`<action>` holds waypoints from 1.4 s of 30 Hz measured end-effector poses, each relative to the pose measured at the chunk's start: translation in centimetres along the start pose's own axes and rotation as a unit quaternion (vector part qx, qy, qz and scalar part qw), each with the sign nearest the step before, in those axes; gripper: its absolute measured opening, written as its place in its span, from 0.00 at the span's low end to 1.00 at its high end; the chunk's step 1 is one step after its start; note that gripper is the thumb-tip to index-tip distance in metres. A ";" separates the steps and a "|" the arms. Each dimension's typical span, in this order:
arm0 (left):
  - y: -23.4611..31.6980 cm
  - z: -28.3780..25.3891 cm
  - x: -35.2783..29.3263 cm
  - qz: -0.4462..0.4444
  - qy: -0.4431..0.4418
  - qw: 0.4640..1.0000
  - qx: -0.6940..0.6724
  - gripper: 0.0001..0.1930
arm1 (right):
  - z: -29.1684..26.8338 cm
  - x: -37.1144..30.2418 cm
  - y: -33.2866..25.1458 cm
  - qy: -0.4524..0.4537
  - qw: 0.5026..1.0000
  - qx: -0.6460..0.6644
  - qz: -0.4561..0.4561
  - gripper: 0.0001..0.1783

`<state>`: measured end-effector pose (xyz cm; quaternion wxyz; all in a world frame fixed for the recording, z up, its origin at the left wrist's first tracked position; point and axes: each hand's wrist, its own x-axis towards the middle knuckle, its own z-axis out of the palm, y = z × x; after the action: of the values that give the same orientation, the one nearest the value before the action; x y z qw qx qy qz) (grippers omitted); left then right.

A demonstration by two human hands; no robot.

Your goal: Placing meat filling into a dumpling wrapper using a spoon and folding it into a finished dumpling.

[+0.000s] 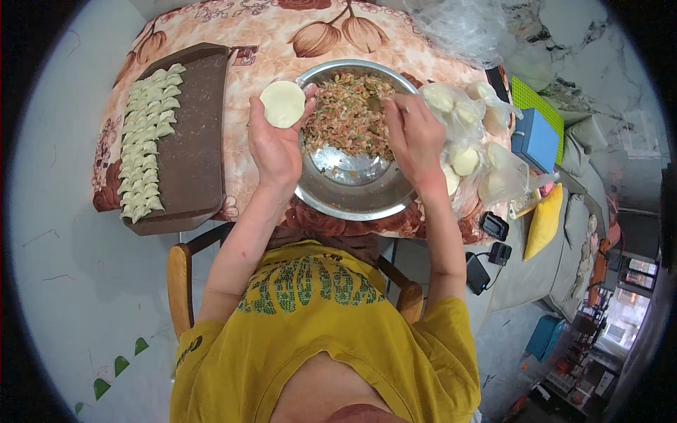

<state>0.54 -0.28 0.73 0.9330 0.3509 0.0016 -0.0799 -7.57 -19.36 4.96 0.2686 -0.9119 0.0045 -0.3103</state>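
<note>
A round, pale dumpling wrapper (283, 103) lies on the raised fingers of my left hand (273, 151), beside the left rim of a wide steel bowl (331, 195). Inside the bowl is chopped meat and vegetable filling (345, 116), heaped toward the far side, with bare metal showing nearer me. Over the bowl's right side, my right hand (417, 141) is closed around what looks like a metal spoon, its lower end at the filling and most of it hidden by my fingers. Left of the bowl, a brown tray (196, 141) carries rows of folded dumplings (149, 141) along its left side.
Clear plastic bags of round wrappers (464, 161) lie right of the bowl. Beyond them sit a blue box (535, 139) and a green studded board (539, 113). Crumpled plastic (458, 28) covers the far right corner of the flowered tablecloth (264, 53). Wooden chair arms (180, 289) flank me.
</note>
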 end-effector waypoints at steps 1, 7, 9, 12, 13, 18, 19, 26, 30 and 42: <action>-0.1 -0.3 0.2 0.007 0.005 1.000 -0.005 0.27 | -0.3 -0.5 -1.0 0.063 0.996 -0.025 -0.059 0.04; 0.0 0.0 0.0 0.018 0.008 1.000 0.008 0.24 | 0.4 -3.2 -2.7 -0.010 0.988 0.145 -0.052 0.07; 0.0 0.1 0.0 0.021 0.015 1.000 0.003 0.24 | 1.0 -3.6 -2.7 -0.054 0.989 0.100 -0.094 0.09; 0.0 0.0 -0.1 0.016 0.010 1.000 -0.002 0.25 | 2.4 -3.9 -2.9 -0.076 0.991 0.071 -0.085 0.08; 0.0 -0.1 -0.1 0.017 0.006 1.000 -0.003 0.25 | 2.7 -4.1 -2.8 -0.077 0.991 0.071 -0.085 0.08; 0.0 -0.1 -0.1 0.019 0.002 1.000 -0.014 0.25 | 3.9 -4.5 -3.3 -0.101 0.988 0.064 -0.096 0.10; 0.1 -0.1 -0.1 0.021 0.003 1.000 -0.015 0.25 | 4.2 -4.5 -3.4 -0.102 0.988 0.063 -0.095 0.10; 0.0 -0.2 -0.1 0.016 0.009 0.999 -0.030 0.24 | 4.1 -5.2 -4.0 -0.154 0.975 0.082 -0.140 0.12; 0.1 -0.2 -0.2 0.015 0.012 1.000 -0.023 0.25 | 2.8 -6.2 -4.8 -0.181 0.969 0.091 -0.138 0.13; 0.1 -0.2 -0.1 0.013 0.002 1.000 -0.011 0.26 | -1.0 -7.9 -5.2 -0.181 0.893 0.362 0.197 0.06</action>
<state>0.43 -0.09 0.67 0.9378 0.3407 -0.0001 -0.0668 -15.36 -13.96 3.69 0.6317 -0.7725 0.0226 -0.0612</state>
